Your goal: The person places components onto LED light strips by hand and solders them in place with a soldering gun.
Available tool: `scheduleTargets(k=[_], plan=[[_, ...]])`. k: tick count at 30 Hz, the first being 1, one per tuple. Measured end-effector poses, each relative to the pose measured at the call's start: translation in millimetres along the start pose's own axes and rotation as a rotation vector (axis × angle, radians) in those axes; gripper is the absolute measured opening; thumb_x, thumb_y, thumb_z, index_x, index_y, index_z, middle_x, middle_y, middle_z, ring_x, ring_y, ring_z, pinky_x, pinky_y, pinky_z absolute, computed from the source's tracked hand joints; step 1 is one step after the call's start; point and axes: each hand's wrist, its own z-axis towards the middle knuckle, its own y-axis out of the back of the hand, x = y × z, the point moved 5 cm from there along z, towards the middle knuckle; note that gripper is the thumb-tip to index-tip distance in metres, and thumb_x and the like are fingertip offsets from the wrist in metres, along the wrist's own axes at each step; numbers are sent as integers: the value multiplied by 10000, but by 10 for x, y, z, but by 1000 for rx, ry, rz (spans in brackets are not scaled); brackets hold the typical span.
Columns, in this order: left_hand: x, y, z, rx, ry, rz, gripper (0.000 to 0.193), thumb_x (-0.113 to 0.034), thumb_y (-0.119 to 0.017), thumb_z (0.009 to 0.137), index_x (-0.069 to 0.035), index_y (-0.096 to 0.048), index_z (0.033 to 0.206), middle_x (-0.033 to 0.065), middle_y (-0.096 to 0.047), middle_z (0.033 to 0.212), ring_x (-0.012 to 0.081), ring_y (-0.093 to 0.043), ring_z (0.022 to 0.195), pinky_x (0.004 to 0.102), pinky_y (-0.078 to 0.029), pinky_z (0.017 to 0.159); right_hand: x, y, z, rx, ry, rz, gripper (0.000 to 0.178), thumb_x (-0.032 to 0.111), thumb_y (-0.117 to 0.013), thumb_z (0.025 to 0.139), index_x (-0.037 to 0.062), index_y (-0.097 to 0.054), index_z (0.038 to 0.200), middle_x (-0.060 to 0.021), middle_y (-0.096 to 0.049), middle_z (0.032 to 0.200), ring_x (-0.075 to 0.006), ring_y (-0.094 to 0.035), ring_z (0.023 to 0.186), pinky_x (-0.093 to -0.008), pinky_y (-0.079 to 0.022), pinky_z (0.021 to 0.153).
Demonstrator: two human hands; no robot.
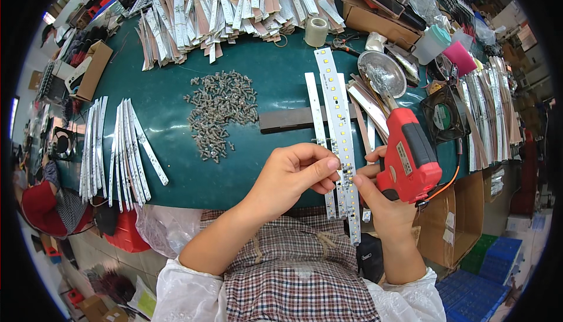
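Note:
A long white LED strip board lies lengthwise in front of me, its near end over the table edge. Two narrower white strips lie alongside it. My left hand is closed in a pinch over its near half; whatever is between thumb and finger is hidden. My right hand has its thumb and fingertips closed at the board's right edge. A red and black soldering gun overlaps my right fingers, tip pointing away; whether that hand also bears it I cannot tell. Small electronic parts sit on the board between my hands.
A pile of small metal parts lies left of a dark bar. White strips lie at the left, with large stacks behind. A metal dish, tape roll and small fan stand at the back right.

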Motion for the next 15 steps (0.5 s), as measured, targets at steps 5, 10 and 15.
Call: scheduleTargets(k=[5, 10, 15], plan=[[35, -9, -2, -21, 2, -9, 227, -217, -638, 928, 3, -653, 982, 66, -675, 836, 104, -641, 698, 245, -559, 652, -18, -8, -12, -2, -15, 21, 414, -43, -680, 824, -13, -488, 1190, -78, -598, 993, -99, -620, 762, -240, -508, 650], [48, -11, -1, -37, 3, -38, 226, -216, -638, 930, 2, -652, 991, 64, -673, 836, 101, -640, 697, 247, -563, 649, -7, -21, -3, 1, -25, 11, 412, -43, -679, 824, -14, -492, 1189, -80, -594, 1008, -98, -619, 764, -240, -508, 649], [69, -13, -14, -45, 29, -65, 227, -218, -637, 932, 2, -651, 981, 57, -663, 831, 102, -635, 711, 244, -557, 654, 21, -34, 9, -44, -25, 9, 374, -58, -673, 803, 6, -480, 1116, -74, -650, 800, -92, -610, 685, -224, -474, 598]])
